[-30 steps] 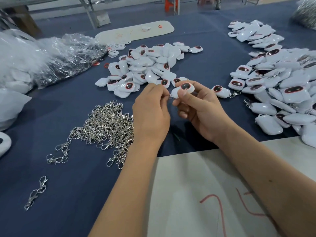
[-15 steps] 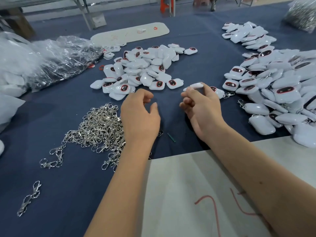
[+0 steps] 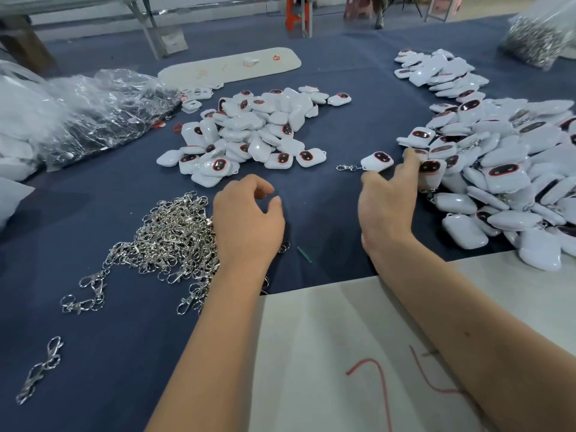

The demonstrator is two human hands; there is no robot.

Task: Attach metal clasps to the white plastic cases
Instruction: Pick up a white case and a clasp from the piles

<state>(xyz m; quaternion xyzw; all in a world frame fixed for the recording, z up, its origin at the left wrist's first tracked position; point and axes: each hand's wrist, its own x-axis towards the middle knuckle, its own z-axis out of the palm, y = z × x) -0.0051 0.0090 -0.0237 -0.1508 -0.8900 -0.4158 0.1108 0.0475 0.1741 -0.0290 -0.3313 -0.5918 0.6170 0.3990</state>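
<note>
Hovering loosely curled left hand, right hand fingers spread, both empty, no legible writing

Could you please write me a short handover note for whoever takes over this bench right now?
Left hand: loosely curled, no grip on anything, beside the clasp pile.
Right hand: fingers extended at the edge of the right pile, next to a clasped case lying on the cloth; no clear grip.
Done: that case carries its clasp; clasps show in the right pile too.
Left: the middle pile.
</note>
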